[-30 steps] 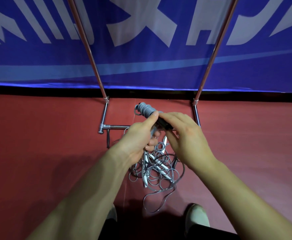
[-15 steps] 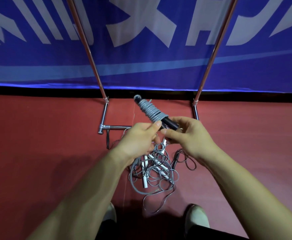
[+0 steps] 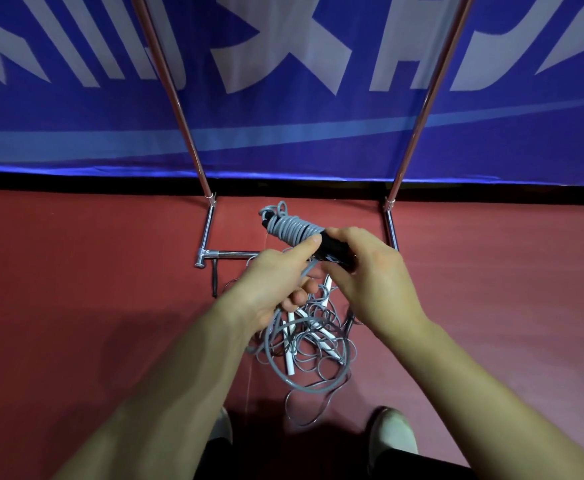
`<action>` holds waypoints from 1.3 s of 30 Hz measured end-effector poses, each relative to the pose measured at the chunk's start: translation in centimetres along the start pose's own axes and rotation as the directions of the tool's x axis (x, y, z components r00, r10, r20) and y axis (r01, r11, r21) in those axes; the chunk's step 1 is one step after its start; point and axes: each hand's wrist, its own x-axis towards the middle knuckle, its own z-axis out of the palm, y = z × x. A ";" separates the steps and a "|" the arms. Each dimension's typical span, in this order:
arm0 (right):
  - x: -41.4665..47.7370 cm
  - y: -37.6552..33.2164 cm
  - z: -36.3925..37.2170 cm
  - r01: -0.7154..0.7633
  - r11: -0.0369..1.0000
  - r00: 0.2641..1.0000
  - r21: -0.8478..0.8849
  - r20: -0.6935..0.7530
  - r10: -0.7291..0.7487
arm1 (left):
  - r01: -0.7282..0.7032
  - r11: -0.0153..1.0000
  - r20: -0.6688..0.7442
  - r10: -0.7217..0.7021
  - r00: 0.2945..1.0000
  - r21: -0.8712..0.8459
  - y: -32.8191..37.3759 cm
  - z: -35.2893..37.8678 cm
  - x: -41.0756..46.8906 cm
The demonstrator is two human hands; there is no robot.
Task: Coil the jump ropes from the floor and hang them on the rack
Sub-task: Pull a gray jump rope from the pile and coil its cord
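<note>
Beyond both hands, across the whole upper field: blue banner (image 3: 283, 143) printed with large white lettering (image 3: 276, 46), cropped at the top edge and not readable as words; pale blue stripe lower down.

Below and around both hands: red floor (image 3: 75, 306), smooth and matt, meeting the banner along a dark strip.

Beyond the hands, to either side: rack (image 3: 179, 109), with two chrome uprights rising past the banner and chrome base tubes lying on the floor; cross tube partly hidden behind the left hand.

Left hand (image 3: 269, 289): thumb pressed against the wound turns, fingers curled round a length of grey cord (image 3: 290, 230).

Right hand (image 3: 370, 278): fingers and thumb clamped round the black handle (image 3: 333, 251).

Directly beneath both hands, on the floor: tangled heap of ropes (image 3: 318, 379), thin grey loops overlapping, with white handles (image 3: 288, 362) among them.

Between the two hands, raised clear of the floor: jump rope, grey cord wound in tight turns round the far end of the black handle, pointing away and left of the right hand.

Below the forearms, at the lower edge: two pale shoes (image 3: 392, 434).

Left of the left hand, beside the rack base: loose dark handle (image 3: 215, 278) on the floor.
</note>
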 end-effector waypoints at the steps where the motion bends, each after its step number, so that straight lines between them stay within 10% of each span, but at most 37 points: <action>1: 0.0 -0.2 0.1 0.036 0.999 0.999 -0.032 0.002 -0.035 | -0.002 1.000 0.017 0.002 1.000 -0.027 0.1 0.0 0.0; 7: 0.2 -1.0 0.4 0.148 0.983 0.984 0.109 0.081 -0.158 | -0.067 0.977 0.043 0.077 0.996 -0.201 0.3 -0.3 -0.1; 13: 0.6 -1.8 0.0 -0.467 0.693 0.884 0.549 0.324 0.338 | -0.168 0.947 0.055 0.190 0.980 -0.275 0.8 -0.8 -0.1; 18: 0.8 -1.4 -0.6 -0.474 0.692 0.877 0.544 0.359 0.318 | -0.149 0.977 0.135 0.170 0.976 -0.154 0.5 -0.3 -0.5; 25: 0.2 -0.3 -0.4 -0.275 0.953 0.958 0.124 0.115 0.262 | -0.106 0.994 0.009 0.106 0.994 0.009 -0.1 0.2 0.0; 39: 0.3 -1.3 0.2 -0.069 0.995 0.997 -0.076 0.031 0.072 | -0.077 0.986 -0.040 0.072 0.997 -0.148 -0.1 0.8 -0.4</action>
